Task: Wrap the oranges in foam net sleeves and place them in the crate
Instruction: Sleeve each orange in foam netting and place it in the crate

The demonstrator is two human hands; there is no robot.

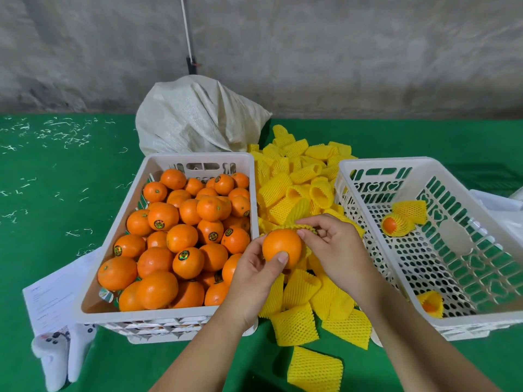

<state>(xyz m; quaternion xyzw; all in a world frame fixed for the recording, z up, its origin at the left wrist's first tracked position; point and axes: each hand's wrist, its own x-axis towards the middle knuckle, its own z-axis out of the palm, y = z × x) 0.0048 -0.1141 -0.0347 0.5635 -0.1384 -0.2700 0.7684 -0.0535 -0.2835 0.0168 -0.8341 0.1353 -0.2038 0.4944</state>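
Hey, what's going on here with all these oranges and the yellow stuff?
A person is packing fruit. The left hand holds a bare orange while the right hand pinches a yellow foam net sleeve at its far side, not yet pulled over. The left crate is full of unwrapped oranges; the right crate holds only a few wrapped ones. Loose sleeves are piled between.

Bare orange [281, 247] meets its yellow foam sleeve [304, 228]

It sits above loose sleeves [300, 179], between a full crate of oranges [175, 236] and a white crate [452, 244] holding three wrapped ones [396, 223].
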